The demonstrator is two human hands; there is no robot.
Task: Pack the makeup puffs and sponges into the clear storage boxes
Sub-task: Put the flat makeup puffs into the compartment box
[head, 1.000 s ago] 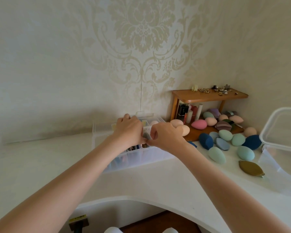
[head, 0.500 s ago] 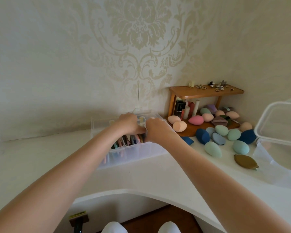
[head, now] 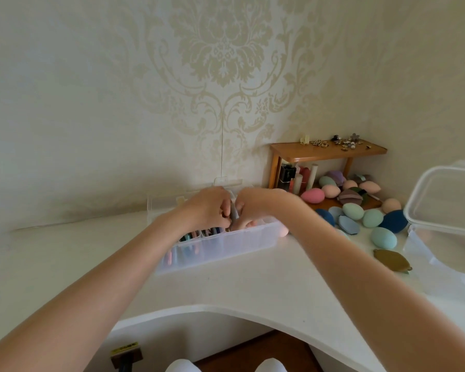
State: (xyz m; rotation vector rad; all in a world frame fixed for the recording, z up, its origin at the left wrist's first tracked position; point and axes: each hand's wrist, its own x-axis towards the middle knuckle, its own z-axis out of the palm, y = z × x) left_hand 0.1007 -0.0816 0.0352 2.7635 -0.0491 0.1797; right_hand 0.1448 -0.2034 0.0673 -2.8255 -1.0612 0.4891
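Pinching one grey puff [head: 234, 212] between them, the left hand [head: 208, 209] and right hand [head: 255, 208] meet over the clear box [head: 226, 244] on the desk [head: 253, 280]. Under the grip, more puffs stand on edge inside the box. Right of the grip, loose sponges [head: 371, 217] lie near a shelf [head: 325, 151].

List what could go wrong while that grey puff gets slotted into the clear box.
1. The row of puffs already looks tight; forcing the grey puff pinched by the left hand and right hand may crumple it.
2. Pushing might slide the clear box into the pink sponge behind it.
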